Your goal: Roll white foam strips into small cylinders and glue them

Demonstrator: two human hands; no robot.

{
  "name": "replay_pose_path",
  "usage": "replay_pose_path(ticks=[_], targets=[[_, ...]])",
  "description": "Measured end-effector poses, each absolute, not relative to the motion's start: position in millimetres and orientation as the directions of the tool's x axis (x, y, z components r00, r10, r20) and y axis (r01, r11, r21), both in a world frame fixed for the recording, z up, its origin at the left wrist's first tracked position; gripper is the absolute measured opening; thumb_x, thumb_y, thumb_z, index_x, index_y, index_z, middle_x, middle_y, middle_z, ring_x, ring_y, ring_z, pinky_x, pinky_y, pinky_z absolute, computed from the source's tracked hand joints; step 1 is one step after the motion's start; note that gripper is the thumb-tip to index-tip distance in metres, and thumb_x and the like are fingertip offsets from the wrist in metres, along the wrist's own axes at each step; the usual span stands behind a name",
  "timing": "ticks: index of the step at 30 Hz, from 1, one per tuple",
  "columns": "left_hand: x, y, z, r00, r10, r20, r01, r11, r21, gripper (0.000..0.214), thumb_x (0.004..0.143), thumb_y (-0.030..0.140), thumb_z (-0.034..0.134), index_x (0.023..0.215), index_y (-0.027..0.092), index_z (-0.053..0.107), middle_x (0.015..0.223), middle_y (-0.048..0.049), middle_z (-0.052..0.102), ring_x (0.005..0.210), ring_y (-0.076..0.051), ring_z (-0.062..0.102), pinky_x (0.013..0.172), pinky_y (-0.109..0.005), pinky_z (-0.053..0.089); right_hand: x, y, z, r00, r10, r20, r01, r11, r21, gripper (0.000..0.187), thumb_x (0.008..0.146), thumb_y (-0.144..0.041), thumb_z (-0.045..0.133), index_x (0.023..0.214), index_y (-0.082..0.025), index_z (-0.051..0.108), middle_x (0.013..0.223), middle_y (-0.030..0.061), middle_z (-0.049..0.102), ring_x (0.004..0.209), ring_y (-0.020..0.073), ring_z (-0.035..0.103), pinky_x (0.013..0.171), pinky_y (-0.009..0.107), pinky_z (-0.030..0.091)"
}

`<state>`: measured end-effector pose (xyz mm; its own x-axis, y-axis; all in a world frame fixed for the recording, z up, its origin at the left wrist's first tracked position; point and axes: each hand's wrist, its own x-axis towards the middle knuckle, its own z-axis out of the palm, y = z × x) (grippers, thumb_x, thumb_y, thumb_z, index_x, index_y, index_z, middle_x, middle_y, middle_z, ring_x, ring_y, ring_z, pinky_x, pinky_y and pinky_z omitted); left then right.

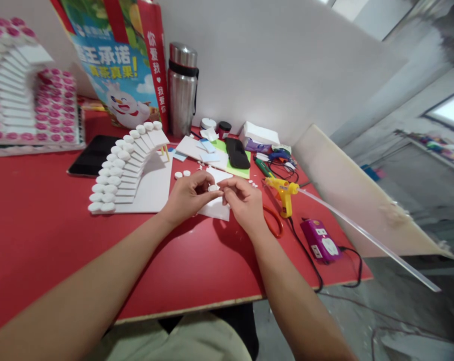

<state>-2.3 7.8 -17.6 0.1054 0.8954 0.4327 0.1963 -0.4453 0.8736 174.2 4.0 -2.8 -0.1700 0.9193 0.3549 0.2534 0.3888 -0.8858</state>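
My left hand and my right hand meet over a white foam sheet on the red table. Both pinch a small white round foam piece between their fingertips. Left of my hands stands a white foam staircase model with rows of white round caps along its steps. Two loose white round pieces lie on the table just behind my left hand.
A yellow glue gun with a long clear stick, orange scissors and a purple device lie right of my hands. A steel flask, a printed bag, a black tablet and pink-capped foam stairs stand behind.
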Motion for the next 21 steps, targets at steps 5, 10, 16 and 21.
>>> replay_pose_path(ticks=[5,10,16,21], targets=[[-2,7,-18,0.11,0.9,0.421,0.193,-0.435,0.879,0.033,0.081,0.045,0.082,0.08,0.019,0.062,0.066,0.0034,0.056,0.059,-0.011,0.047,0.056,-0.025,0.036,172,8,3,-0.151,0.988,0.024,-0.178,-0.004,-0.984,0.012,0.075,-0.026,0.074,0.085,-0.019,0.076,0.072,-0.0002,0.068,0.053,0.009,0.053,0.048,0.023,0.035],[-2,8,-19,0.096,0.914,0.394,0.189,-0.405,0.894,0.034,0.08,0.047,0.083,0.082,0.019,0.063,0.066,0.0035,0.057,0.058,-0.011,0.046,0.056,-0.025,0.037,176,16,5,-0.209,0.969,-0.131,-0.371,-0.203,-0.906,0.014,0.066,-0.021,0.076,0.079,-0.016,0.075,0.068,-0.0002,0.065,0.049,0.0066,0.046,0.042,0.02,0.03],[-2,8,-19,0.098,0.914,0.393,0.173,-0.404,0.898,0.034,0.079,0.046,0.084,0.082,0.018,0.063,0.066,0.0041,0.056,0.057,-0.01,0.045,0.055,-0.025,0.036,177,17,4,-0.231,0.958,-0.168,-0.42,-0.255,-0.871,0.014,0.066,-0.019,0.076,0.079,-0.015,0.074,0.068,-0.0007,0.064,0.05,0.0058,0.045,0.043,0.018,0.032],[-2,8,-18,0.101,0.91,0.402,0.17,-0.414,0.894,0.035,0.079,0.046,0.084,0.081,0.019,0.063,0.068,0.0034,0.057,0.059,-0.011,0.046,0.056,-0.025,0.036,177,17,5,-0.248,0.952,-0.177,-0.419,-0.27,-0.867,0.012,0.067,-0.018,0.075,0.078,-0.015,0.072,0.068,-0.0014,0.063,0.049,0.0057,0.044,0.042,0.019,0.032]])
